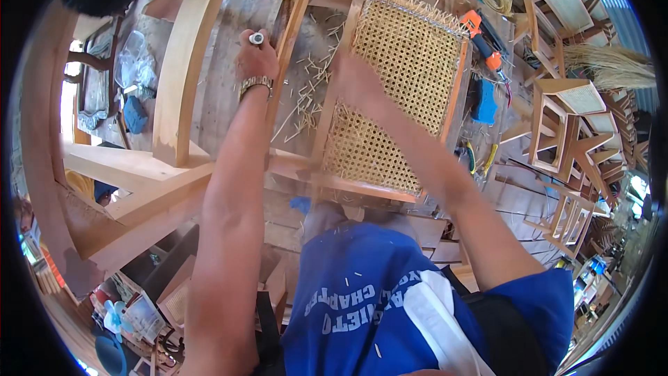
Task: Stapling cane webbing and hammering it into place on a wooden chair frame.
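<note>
My left hand (pixel 257 61), with a watch at its wrist, is closed around a slim upright object with a round white end (pixel 257 39); its kind does not show. This hand is beside a wooden chair frame (pixel 184 63). A woven cane panel (pixel 400 76) in a wooden border lies on the workbench, joined to the frame's rails. Over the panel's left edge is my right hand (pixel 356 82), smeared by motion, so its fingers cannot be read. Loose cane ends stick up along the panel's far edge.
Cane scraps (pixel 306 97) litter the workbench (pixel 233 49) between the frame and the panel. An orange-and-black power tool (pixel 482 43) lies right of the panel, near a blue object (pixel 483 102). Several wooden chair frames (pixel 557 125) stand at the right, with a bundle of fibre strands (pixel 605 66).
</note>
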`<action>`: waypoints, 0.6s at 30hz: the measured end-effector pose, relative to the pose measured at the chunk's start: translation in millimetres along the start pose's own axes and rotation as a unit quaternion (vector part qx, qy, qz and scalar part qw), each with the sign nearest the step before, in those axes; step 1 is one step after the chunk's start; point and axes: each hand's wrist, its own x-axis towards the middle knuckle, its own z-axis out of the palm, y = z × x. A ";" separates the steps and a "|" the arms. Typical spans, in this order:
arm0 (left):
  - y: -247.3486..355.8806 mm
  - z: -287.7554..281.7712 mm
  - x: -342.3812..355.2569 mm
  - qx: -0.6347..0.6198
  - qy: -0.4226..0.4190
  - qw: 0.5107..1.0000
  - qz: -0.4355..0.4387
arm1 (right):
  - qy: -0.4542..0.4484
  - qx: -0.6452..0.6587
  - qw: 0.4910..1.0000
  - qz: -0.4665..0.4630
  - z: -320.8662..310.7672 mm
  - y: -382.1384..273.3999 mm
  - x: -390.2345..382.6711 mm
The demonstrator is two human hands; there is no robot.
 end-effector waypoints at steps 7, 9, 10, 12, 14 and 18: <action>6.0 2.2 -3.4 0.019 -0.028 0.999 0.002 | -0.113 0.163 0.969 -0.148 11.2 -60.1 -140.5; -5.4 4.4 3.3 0.018 -0.016 1.000 0.012 | 0.032 0.078 0.990 -0.109 -1.5 -20.4 -89.1; -5.7 7.1 7.6 0.019 -0.017 1.000 0.013 | 0.144 0.069 0.982 -0.103 -3.8 4.7 -61.4; -7.6 14.2 9.7 0.054 0.001 0.998 0.019 | 0.383 -0.075 0.914 -0.114 -16.7 36.4 -25.9; -3.1 17.5 6.7 0.056 -0.019 0.998 0.012 | 0.223 -0.121 0.962 -0.098 -10.0 29.7 -51.2; -4.1 43.4 21.6 0.077 -0.018 0.996 0.049 | -0.319 0.002 0.904 -0.285 16.2 -16.3 -170.4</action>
